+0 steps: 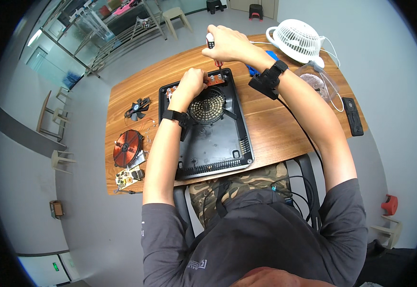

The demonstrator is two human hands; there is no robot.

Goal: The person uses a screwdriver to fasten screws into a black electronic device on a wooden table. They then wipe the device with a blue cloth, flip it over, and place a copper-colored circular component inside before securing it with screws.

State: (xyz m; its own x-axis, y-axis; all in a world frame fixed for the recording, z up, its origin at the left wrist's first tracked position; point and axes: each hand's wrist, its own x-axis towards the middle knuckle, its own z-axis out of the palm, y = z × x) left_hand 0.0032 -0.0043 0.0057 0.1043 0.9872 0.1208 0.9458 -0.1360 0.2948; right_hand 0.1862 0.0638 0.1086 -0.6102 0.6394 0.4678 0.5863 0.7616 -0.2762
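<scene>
A shallow black plastic appliance housing [213, 143] lies open on the wooden table in front of me, with a round vent grille towards its far half. Along its far edge runs a narrow orange circuit board [215, 80]. My right hand [231, 45] is closed around a screwdriver [219, 63] held nearly upright, its shaft pointing down at the right end of that board. My left hand [192, 84] rests over the board's middle, fingers bent down onto it; its fingertips are partly hidden.
Left of the housing lie a small black fan [138, 109], a copper coil [128, 148] and a component-filled circuit board [130, 177]. On the right are a white fan [298, 39], a clear plastic container [319, 81], a black strip-shaped part [352, 116] and a blue object [272, 56].
</scene>
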